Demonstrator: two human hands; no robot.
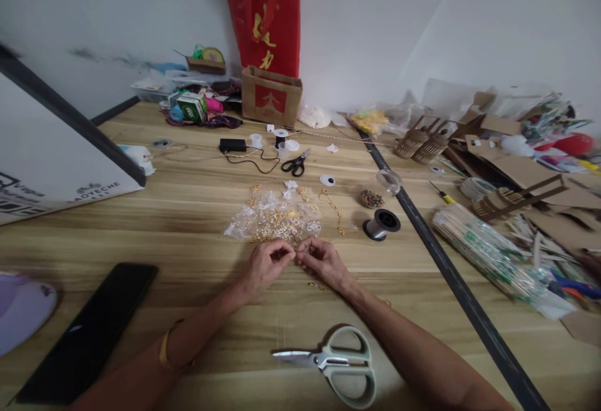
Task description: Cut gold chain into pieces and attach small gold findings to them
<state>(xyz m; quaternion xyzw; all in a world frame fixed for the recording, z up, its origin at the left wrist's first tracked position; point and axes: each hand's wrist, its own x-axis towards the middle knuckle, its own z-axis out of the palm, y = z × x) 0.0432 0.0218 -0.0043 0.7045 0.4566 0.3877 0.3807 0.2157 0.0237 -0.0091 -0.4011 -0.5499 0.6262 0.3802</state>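
My left hand (267,267) and my right hand (323,262) meet fingertip to fingertip over the table, each closed in a pinch. Whatever they pinch is too small to make out. Just beyond them lies a heap of gold and silver jewelry findings (284,223) on clear plastic bags (241,222). A gold chain (334,210) is stretched out to the right of the heap. Close to my right wrist rests a short gold chain piece (318,286). Scissors with pale handles (347,361) lie nearer to me, between my forearms.
Right of my hands stand a wire spool (381,225) and a dish of beads (372,198). Black scissors (297,163) lie farther back. A dark phone-like slab (89,336) is at left. Packed sticks (493,254) lie at right, past a black strip (441,260).
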